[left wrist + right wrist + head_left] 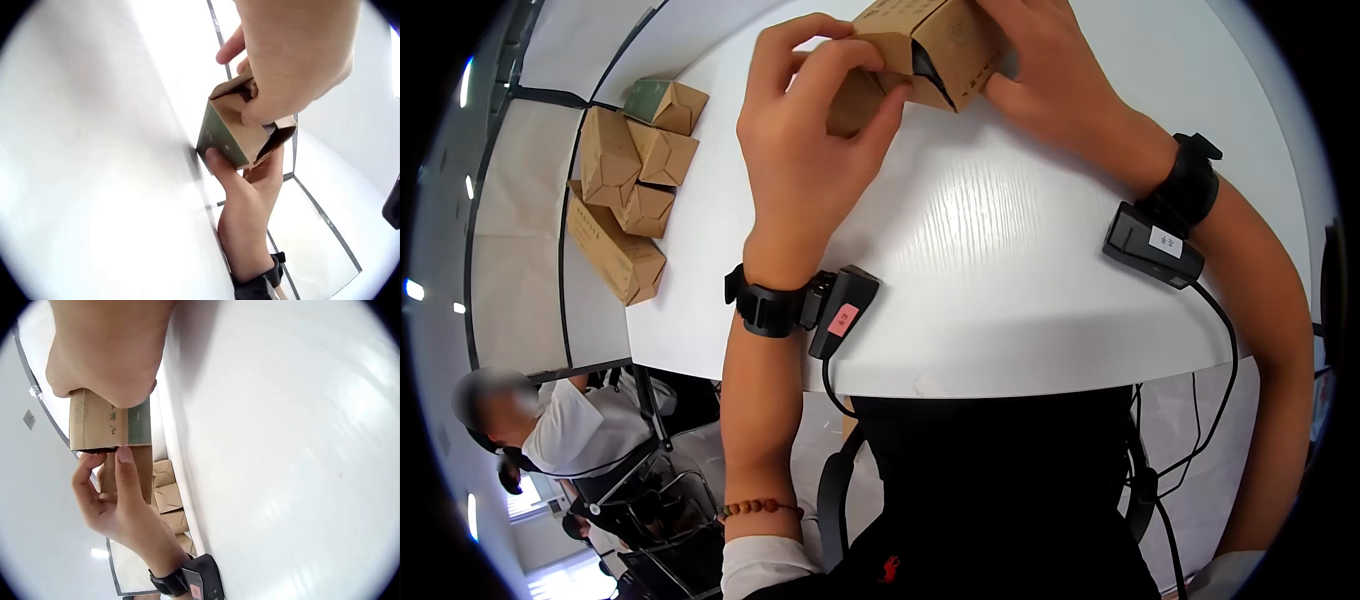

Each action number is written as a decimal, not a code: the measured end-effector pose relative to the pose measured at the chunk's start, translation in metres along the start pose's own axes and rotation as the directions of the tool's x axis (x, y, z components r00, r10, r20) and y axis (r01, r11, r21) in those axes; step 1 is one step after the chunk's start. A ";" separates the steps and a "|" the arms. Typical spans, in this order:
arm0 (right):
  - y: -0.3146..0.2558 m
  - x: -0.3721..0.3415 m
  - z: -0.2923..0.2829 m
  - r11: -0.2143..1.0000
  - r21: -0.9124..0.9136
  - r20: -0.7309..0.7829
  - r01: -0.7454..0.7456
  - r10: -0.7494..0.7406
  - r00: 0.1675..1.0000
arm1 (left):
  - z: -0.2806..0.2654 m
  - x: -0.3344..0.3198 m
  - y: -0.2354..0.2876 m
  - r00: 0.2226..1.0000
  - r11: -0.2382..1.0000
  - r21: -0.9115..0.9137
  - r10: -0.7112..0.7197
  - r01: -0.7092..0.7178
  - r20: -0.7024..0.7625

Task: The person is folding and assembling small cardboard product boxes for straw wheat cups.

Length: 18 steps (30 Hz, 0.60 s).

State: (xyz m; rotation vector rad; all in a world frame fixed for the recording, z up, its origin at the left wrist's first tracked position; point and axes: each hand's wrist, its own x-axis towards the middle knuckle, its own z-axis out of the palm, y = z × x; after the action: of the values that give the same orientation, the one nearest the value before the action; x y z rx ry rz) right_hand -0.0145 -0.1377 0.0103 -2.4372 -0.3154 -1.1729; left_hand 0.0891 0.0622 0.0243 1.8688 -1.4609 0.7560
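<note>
A brown cardboard box [965, 48] with an open end is held above the far part of the table. My right hand [1065, 85] grips its body from the right; in the left wrist view its thumb lies on the box's green side [219, 134]. At the open end, my left hand [810, 150] pinches a raised flap [855, 105] between thumb and fingers. The right wrist view shows the left thumb against the flap [144, 472], beside the box's printed side [94, 425]. Something dark shows inside the opening, too shadowed to identify.
Several closed cardboard boxes [612, 160] lie grouped at the left of the white table [970, 250], by a low partition [520, 220]. Cables [1232, 350] run from the wrist cameras past the near edge. Other people [580, 425] sit beyond, at lower left.
</note>
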 end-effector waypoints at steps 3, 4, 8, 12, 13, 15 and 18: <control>-0.002 0.004 -0.003 0.997 0.021 0.060 -0.068 0.067 0.996 | 0.007 -0.004 -0.001 0.999 0.994 -0.109 0.025 -0.028 -0.025; 0.003 0.003 -0.001 1.000 0.009 0.029 -0.025 0.025 0.999 | 0.009 -0.004 0.000 0.999 0.986 -0.165 0.033 -0.035 -0.018; 0.017 -0.003 0.008 0.999 -0.008 -0.039 0.034 -0.034 0.999 | 0.006 -0.006 0.005 0.984 0.783 -0.598 -0.102 0.171 0.148; 0.016 -0.003 0.008 0.999 0.017 0.008 0.035 -0.035 0.999 | 0.018 -0.006 -0.002 0.987 0.871 -0.468 -0.158 0.148 0.018; 0.013 -0.003 0.007 0.999 -0.006 0.010 0.040 -0.040 0.999 | 0.017 -0.008 -0.002 0.980 0.882 -0.429 -0.195 0.195 0.046; 0.003 -0.004 0.003 0.997 -0.053 0.015 0.051 -0.050 0.999 | 0.017 -0.009 0.001 0.960 0.872 -0.404 -0.271 0.275 0.068; 0.015 -0.004 0.011 0.994 -0.060 0.032 0.096 -0.095 0.995 | 0.017 -0.008 0.002 0.936 0.843 -0.408 -0.332 0.350 0.117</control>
State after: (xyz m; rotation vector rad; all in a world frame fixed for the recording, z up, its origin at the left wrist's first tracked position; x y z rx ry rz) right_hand -0.0039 -0.1459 -0.0032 -2.5188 -0.4148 -1.2046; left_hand 0.0865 0.0538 0.0074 1.7360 -1.1514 0.2030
